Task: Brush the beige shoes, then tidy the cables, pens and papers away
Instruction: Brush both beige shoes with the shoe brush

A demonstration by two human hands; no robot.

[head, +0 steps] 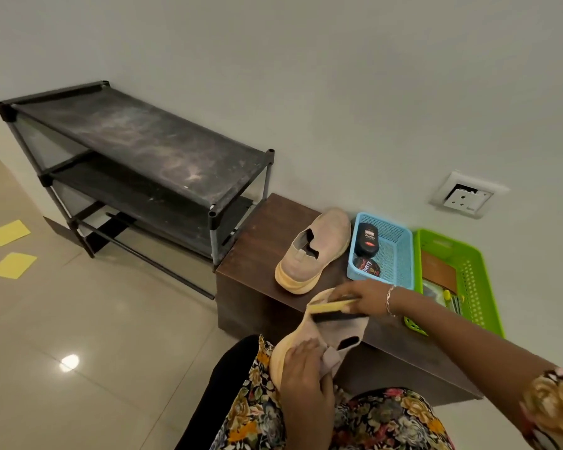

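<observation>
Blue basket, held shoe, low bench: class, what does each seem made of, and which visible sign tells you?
Blue basket: probably moulded plastic; perforated mesh walls. Held shoe: matte beige fabric upper, maybe knit; thick rubbery-looking sole. Low bench: dark wood-grain surface, possibly laminate.

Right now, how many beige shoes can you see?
2. One shoe stands on the bench beside the blue basket; the second shoe is gripped by the left hand, under the brush.
</observation>
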